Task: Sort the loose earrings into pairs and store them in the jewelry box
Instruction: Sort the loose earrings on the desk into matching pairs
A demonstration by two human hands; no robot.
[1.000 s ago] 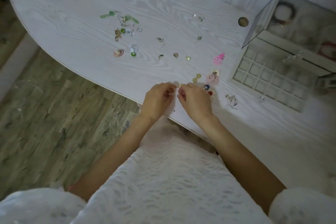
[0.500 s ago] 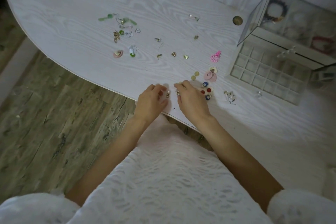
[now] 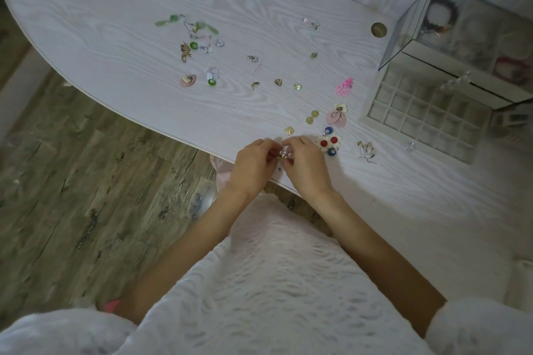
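Note:
My left hand (image 3: 253, 164) and my right hand (image 3: 307, 166) meet at the table's near edge, fingertips pinching a small gold earring (image 3: 283, 155) between them. Beside my right hand lie red-and-blue flower earrings (image 3: 330, 143), a gold square earring (image 3: 289, 130), two gold discs (image 3: 312, 117) and a pink oval earring (image 3: 336, 117). The jewelry box (image 3: 432, 121) stands at the right, its gridded drawer pulled out, the compartments looking bare. Several more earrings, green, pink and gold, are scattered across the table's far left and middle.
The white wood-grain table (image 3: 115, 23) has a curved edge, with wooden floor beyond at the left. A round cable hole (image 3: 378, 29) sits near the box's glass lid (image 3: 409, 23). Clear earrings (image 3: 366, 150) and a pink flower earring (image 3: 344, 88) lie near the drawer.
Both hands stayed at the near table edge; they drew slightly apart, then closed together again, and the small earring now sits raised between the fingertips.

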